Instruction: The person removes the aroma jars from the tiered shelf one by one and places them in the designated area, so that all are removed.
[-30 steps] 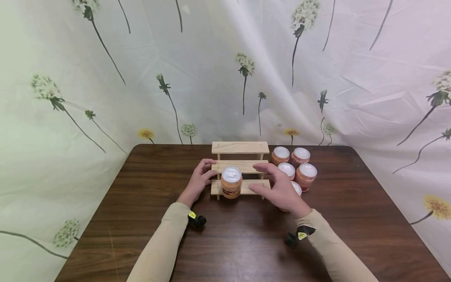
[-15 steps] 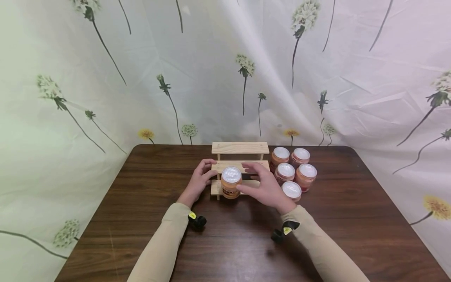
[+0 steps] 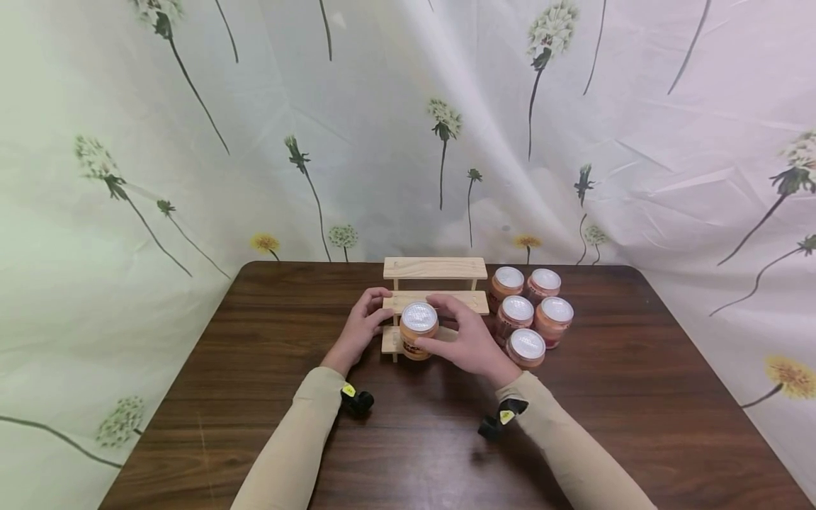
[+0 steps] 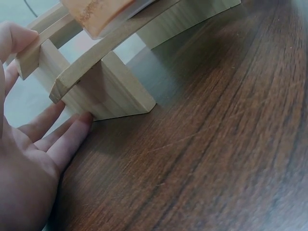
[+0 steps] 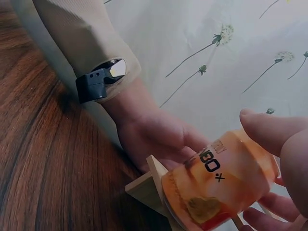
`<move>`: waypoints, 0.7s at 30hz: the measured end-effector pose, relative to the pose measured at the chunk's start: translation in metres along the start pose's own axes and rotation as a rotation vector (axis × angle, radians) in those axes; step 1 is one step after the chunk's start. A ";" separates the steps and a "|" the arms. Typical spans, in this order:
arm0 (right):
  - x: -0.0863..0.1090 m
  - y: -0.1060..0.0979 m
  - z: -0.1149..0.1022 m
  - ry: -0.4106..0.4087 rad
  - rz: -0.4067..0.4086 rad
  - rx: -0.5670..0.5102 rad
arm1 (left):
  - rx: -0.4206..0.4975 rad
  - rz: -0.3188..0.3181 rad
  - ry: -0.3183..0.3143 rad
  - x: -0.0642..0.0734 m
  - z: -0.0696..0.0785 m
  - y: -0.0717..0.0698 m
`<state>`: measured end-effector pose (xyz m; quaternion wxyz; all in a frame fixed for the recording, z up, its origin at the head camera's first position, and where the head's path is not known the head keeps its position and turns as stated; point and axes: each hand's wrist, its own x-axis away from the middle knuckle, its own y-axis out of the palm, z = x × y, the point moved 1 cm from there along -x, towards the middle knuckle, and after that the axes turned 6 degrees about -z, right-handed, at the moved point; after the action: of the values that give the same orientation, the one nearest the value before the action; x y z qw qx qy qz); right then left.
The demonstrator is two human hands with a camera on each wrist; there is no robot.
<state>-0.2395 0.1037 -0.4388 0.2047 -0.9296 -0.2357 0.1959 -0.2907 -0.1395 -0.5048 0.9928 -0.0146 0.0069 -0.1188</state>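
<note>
A three-tier wooden display rack point(image 3: 435, 267) stands towards the back of the table. On its lowest tier, near the left end, is an upright orange jar point(image 3: 418, 331) with a pale lid and dark lettering. My right hand point(image 3: 468, 343) holds this jar from the right, thumb in front and fingers around behind. The right wrist view shows the jar's printed side point(image 5: 221, 178) beside the thumb. My left hand point(image 3: 358, 331) grips the left end of the middle tier; in the left wrist view its lower fingers point(image 4: 72, 139) lie against the rack's side.
Several similar jars point(image 3: 557, 312) with pale lids stand in a cluster on the dark wooden table point(image 3: 255, 397), just right of the rack. Behind the table hangs a pale cloth point(image 3: 382, 142) printed with dandelions.
My right hand has moved left from beside the jar cluster and taken hold of the jar on the lowest tier. The left hand and rack have stayed in place.
</note>
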 end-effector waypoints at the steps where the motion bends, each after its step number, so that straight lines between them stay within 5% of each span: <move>1: 0.000 0.001 0.000 -0.005 0.004 -0.011 | -0.003 0.001 0.000 0.000 0.000 0.000; 21: -0.007 0.013 0.004 0.006 0.042 -0.082 | -0.004 0.013 0.016 -0.001 0.000 0.001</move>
<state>-0.2426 0.0908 -0.4458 0.1632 -0.9425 -0.2235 0.1875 -0.2915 -0.1385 -0.5048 0.9934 -0.0158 0.0150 -0.1123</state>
